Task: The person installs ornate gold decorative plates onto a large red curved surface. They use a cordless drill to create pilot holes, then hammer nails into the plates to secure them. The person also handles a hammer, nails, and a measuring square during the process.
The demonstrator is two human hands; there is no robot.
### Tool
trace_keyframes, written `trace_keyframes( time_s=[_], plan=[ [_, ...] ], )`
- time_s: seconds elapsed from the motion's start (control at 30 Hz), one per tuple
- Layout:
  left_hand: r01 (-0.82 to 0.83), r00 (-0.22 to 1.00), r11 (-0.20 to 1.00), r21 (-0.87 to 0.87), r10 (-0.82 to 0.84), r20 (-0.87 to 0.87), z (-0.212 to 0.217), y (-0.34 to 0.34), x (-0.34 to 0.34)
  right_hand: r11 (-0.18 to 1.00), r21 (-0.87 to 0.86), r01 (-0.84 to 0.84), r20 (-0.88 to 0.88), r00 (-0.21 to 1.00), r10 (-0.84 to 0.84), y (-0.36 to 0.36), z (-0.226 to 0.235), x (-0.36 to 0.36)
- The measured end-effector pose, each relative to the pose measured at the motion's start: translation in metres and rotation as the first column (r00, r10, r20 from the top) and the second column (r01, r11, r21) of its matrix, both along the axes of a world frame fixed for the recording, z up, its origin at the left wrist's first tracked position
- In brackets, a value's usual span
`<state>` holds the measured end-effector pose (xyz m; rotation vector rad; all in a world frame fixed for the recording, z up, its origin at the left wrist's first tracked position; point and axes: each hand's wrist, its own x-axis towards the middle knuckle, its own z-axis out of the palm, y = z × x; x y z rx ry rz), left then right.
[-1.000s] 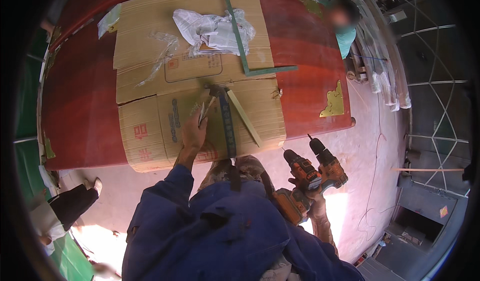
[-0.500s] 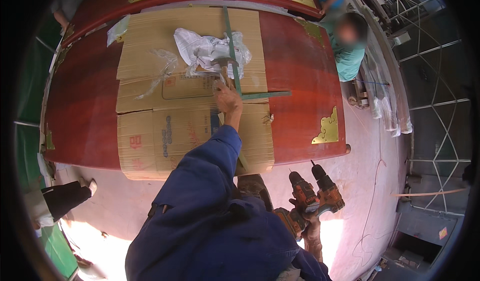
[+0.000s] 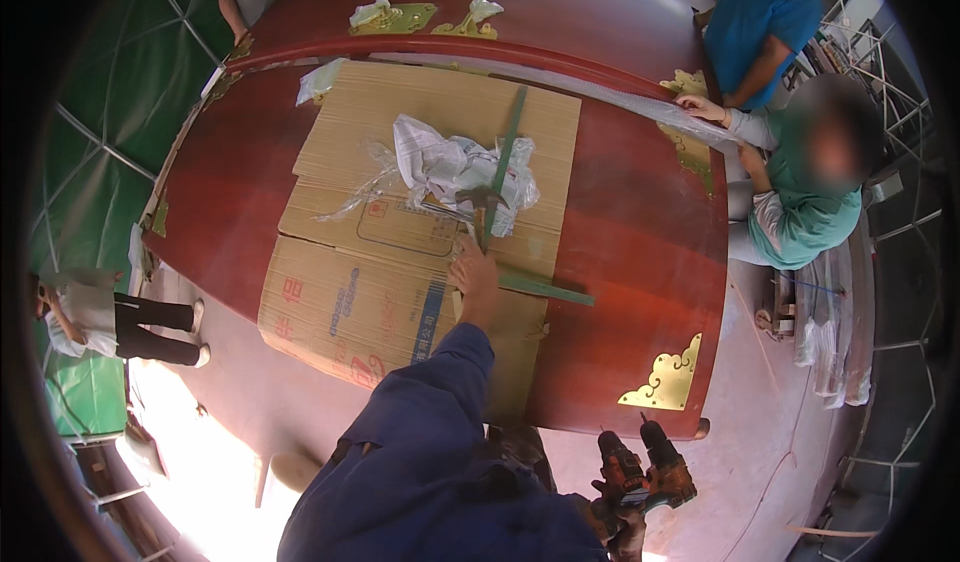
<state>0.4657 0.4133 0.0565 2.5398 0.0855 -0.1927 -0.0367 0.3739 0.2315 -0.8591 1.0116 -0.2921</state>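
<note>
My left hand [image 3: 474, 274] reaches forward over a cardboard sheet [image 3: 330, 302], its fingers closed round the handle of a hammer [image 3: 482, 199]. The hammer head rests against a green carpenter's square [image 3: 511, 137] and crumpled white plastic and paper [image 3: 435, 157]. Low at the right, my right hand [image 3: 628, 540] is wrapped round two orange-and-black cordless drills, one drill [image 3: 622, 469] beside the other drill [image 3: 668, 474]. Both bits point away from me. Part of this hand is in shadow.
The cardboard lies on a red wooden panel [image 3: 640, 262] with brass corner plates [image 3: 665, 374]. Behind it stands another red panel [image 3: 560, 12]. A person in green [image 3: 815, 202] handles clear wrap at the right edge, near a person in blue [image 3: 760, 27]. Others stand at the left.
The view has tilted up and shifted, so the panels sit lower and more of the people shows. My left hand stays at the hammer; the drills remain in my right hand.
</note>
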Motion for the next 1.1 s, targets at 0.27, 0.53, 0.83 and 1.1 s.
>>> trace_keyframes(
  time_s=[0.27, 0.53, 0.83, 1.1],
  plan=[
    [0.101, 0.987, 0.994, -0.045, -0.094, 0.133, 0.08, 0.09, 0.009, 0.988, -0.012, -0.154, 0.107, 0.982, 0.154, -0.038, -0.001, 0.006],
    [0.118, 0.979, 0.943, -0.311, -0.058, 0.194, 0.204, 0.27, -0.103, 0.923, 0.057, -0.381, 0.223, 0.906, 0.361, -0.017, 0.007, 0.007],
    [-0.288, 0.94, 0.954, -0.082, 0.298, 0.166, 0.208, 0.538, -0.274, 0.714, 0.123, -0.69, 0.164, 0.723, 0.671, 0.12, 0.039, 0.067],
    [-0.534, 0.84, 0.833, 0.148, 0.502, 0.206, 0.139, 0.765, -0.405, 0.434, 0.346, -0.832, 0.235, 0.525, 0.818, 0.275, 0.031, 0.151]
  ],
)
